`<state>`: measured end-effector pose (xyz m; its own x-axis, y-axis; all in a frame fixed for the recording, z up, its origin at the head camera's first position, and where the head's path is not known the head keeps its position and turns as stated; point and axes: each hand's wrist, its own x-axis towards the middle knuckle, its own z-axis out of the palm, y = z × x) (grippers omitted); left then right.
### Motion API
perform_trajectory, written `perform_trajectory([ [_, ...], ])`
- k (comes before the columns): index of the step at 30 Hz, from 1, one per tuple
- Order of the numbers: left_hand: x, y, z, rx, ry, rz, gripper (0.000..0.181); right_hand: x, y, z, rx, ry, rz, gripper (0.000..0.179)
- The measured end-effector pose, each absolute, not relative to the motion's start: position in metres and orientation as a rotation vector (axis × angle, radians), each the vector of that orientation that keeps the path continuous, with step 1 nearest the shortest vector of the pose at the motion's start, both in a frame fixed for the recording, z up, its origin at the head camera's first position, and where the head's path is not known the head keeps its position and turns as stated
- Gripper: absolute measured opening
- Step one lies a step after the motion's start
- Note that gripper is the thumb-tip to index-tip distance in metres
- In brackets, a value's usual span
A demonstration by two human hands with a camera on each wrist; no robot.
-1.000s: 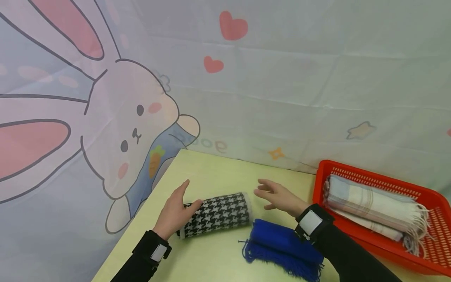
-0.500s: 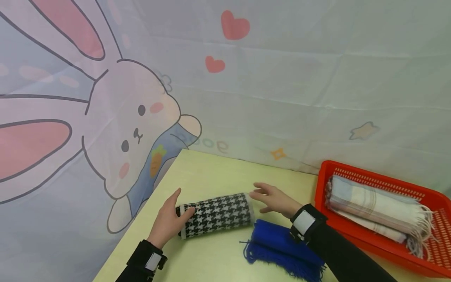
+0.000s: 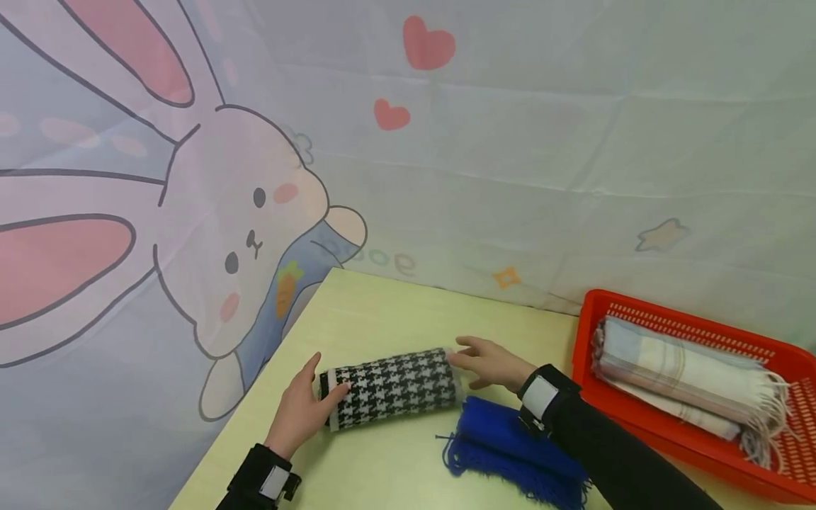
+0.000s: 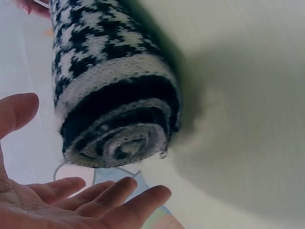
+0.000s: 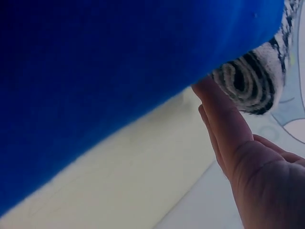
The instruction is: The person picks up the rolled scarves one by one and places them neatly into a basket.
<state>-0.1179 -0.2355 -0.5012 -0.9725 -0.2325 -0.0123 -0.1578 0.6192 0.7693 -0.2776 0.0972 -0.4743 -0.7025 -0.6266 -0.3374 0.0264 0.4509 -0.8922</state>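
Note:
A black-and-white houndstooth scarf (image 3: 395, 389), rolled into a cylinder, lies on the table between my hands. My left hand (image 3: 299, 411) is at its left end, thumb spread from the fingers. In the left wrist view the relaxed fingers stand just off the spiral end of the rolled scarf (image 4: 100, 43). At the other end is my right hand (image 3: 494, 365), its fingertips close to the roll's edge. The right wrist view shows that hand (image 5: 267, 176) with extended fingers beside the coiled end. A folded blue fringed scarf (image 3: 510, 450) lies below my right wrist and partly blocks that view.
To the right stands a red plastic basket (image 3: 688, 450) holding folded pale plaid scarves (image 3: 682, 368) with fringe. The pale yellow table (image 3: 382, 304) ends at a slanted left edge. Behind it hangs a cloth (image 3: 510, 142) printed with a rabbit and hearts.
My right hand has moved left and slightly down, to the roll's right end. My left hand has drawn back a little to the left, off the top of the roll. The scarves have stayed in place.

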Motion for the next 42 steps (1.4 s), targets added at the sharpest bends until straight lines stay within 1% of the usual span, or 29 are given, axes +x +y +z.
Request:
perform_trajectory([
  [13,-0.115,-0.239,-0.507,0.485,-2.823,-1.352,0.089,-0.280,0.093,-0.475,-0.501,2.070,-1.129,0.080],
  [30,-0.114,-0.242,-0.513,0.593,-2.775,-1.557,0.091,-0.282,0.086,-0.482,-0.468,2.067,-1.042,0.083],
  [37,-0.117,-0.240,-0.515,0.631,-2.707,-1.656,0.089,-0.285,0.085,-0.485,-0.436,2.050,-1.039,0.085],
  [42,-0.121,-0.238,-0.519,0.676,-2.565,-1.824,0.083,-0.288,0.083,-0.486,-0.433,2.042,-1.033,0.086],
])
